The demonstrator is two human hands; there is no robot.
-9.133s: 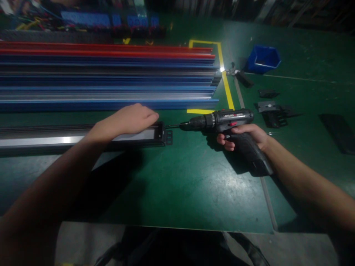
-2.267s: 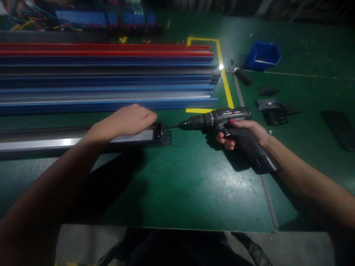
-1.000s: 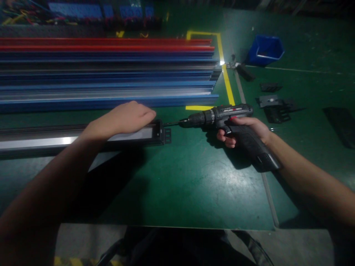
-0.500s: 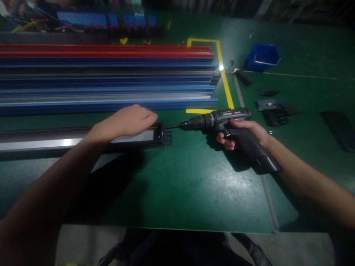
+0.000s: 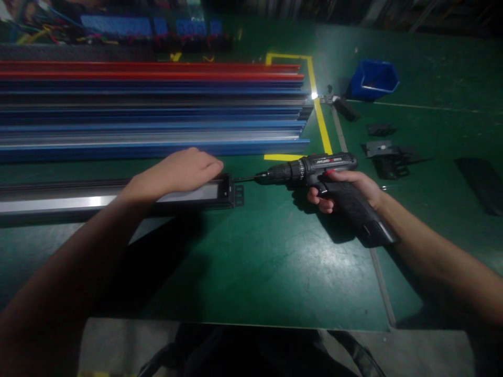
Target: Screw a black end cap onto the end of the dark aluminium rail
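Now | left hand (image 5: pixel 183 170) fingers curled over rail (image 5: pixel 90 201) | right hand (image 5: pixel 353 184) fingers clamped on drill (image 5: pixel 314 168) | blue bin (image 5: pixel 373 79) contents unclear

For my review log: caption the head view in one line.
Left hand rests on a black rail while right hand aims a cordless drill at its end.

Open green table (image 5: pixel 255 262) lay nearest us. The black rail (image 5: pixel 58 201) and stacked profiles (image 5: pixel 157 115) blocked the left; brackets (image 5: pixel 387 157) cluttered the right.
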